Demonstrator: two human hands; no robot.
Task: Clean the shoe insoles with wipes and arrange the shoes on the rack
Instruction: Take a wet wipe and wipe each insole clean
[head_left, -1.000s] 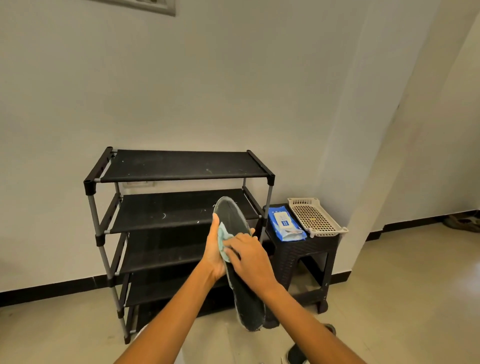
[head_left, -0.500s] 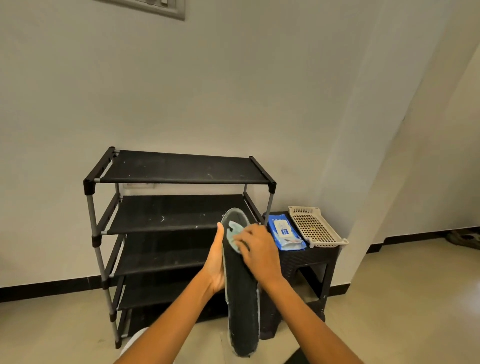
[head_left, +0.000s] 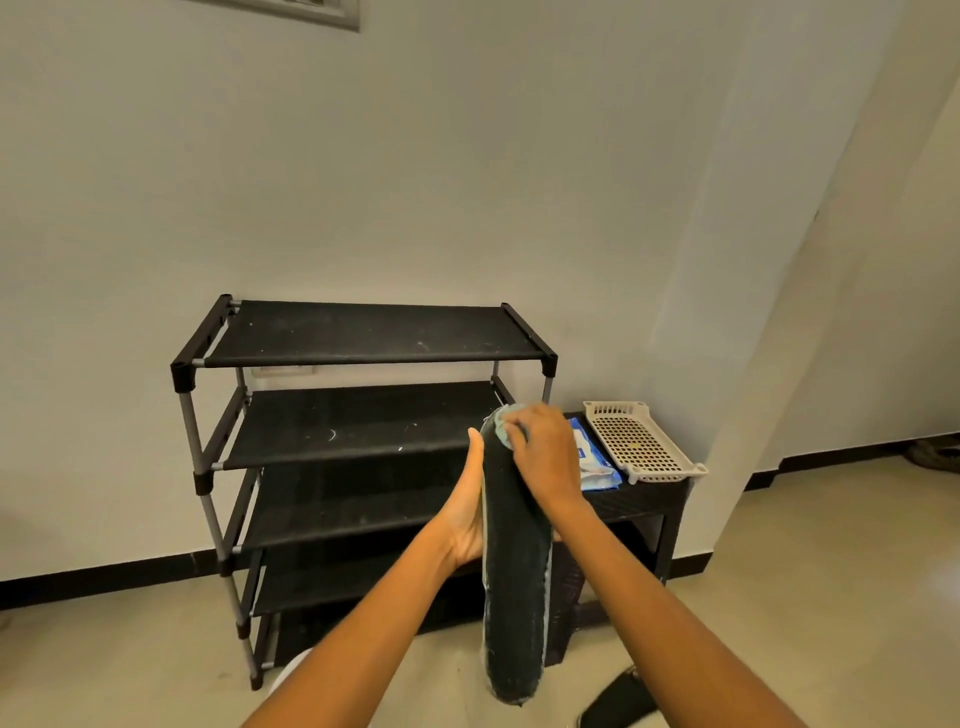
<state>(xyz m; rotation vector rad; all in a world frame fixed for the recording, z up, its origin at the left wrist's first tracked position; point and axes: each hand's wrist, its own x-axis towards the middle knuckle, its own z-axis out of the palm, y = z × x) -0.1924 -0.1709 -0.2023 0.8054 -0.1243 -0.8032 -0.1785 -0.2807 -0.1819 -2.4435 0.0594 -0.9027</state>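
Note:
A long dark insole (head_left: 514, 597) stands nearly upright in front of me, toe end up. My left hand (head_left: 465, 512) grips its left edge from behind at mid-height. My right hand (head_left: 545, 457) presses a pale blue-green wipe (head_left: 503, 427) onto the insole's top end. The black shoe rack (head_left: 363, 343) with several bare shelves stands behind my hands against the wall. A dark shoe (head_left: 618, 701) lies on the floor at the bottom edge, partly hidden by my right forearm.
A black stool (head_left: 639, 506) stands right of the rack. On it lie a blue pack of wipes (head_left: 592, 462) and a cream perforated tray (head_left: 639, 441). A wall corner juts out at the right. Something white (head_left: 285, 675) shows on the floor by my left forearm.
The insole has swung from tilted to nearly upright. My right hand slid the wipe up from the insole's middle to its top end.

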